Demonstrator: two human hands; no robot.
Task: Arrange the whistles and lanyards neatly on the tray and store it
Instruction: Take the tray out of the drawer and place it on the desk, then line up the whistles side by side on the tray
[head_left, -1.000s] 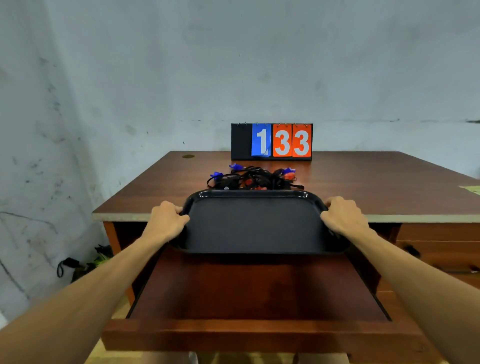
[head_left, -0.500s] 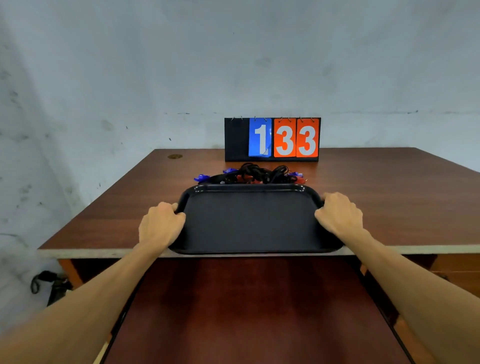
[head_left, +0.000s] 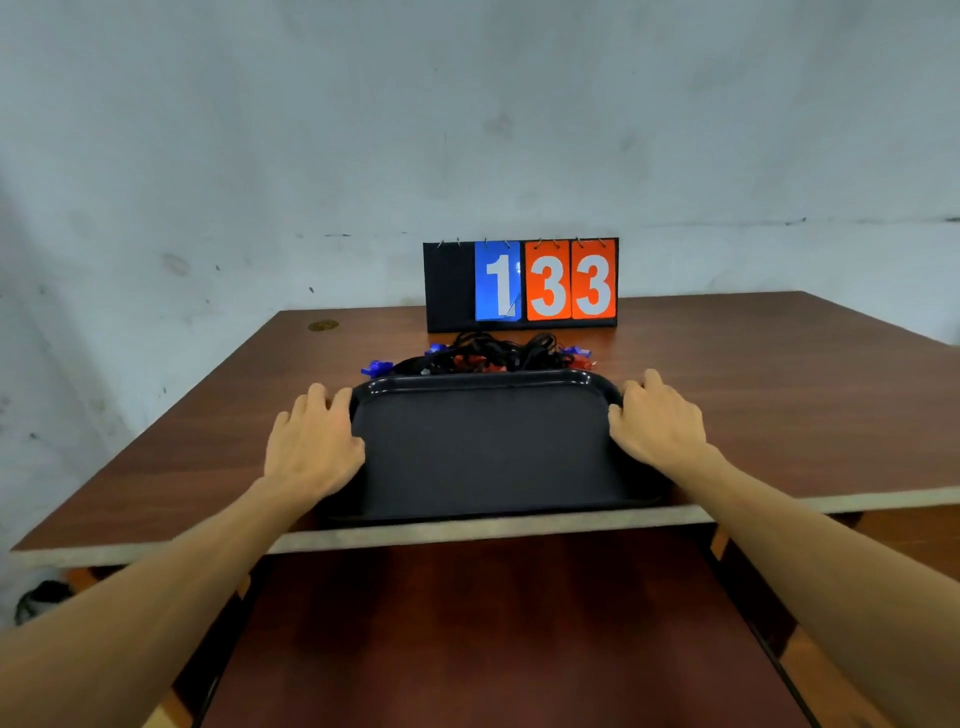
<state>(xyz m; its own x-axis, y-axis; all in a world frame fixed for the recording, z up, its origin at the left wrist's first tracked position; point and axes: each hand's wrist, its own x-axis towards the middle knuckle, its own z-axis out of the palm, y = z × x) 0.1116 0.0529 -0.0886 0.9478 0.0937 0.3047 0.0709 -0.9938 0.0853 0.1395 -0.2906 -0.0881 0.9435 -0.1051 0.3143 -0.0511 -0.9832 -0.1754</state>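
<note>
The left hand (head_left: 311, 447) curls over the left rim of the black tray (head_left: 483, 447), thumb inside; the right hand (head_left: 657, 426) grips the right rim likewise. The tray lies flat at the desk's (head_left: 779, 389) front edge. Just behind it, whistles (head_left: 375, 367) and black lanyards (head_left: 498, 348) lie tangled before a flip scoreboard (head_left: 522, 283).

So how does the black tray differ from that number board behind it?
The tray lies flat, plain black, held by the left hand and right hand; the number board stands upright, untouched, showing a blue 1 and orange 33. Both sit on the wooden table.
</note>
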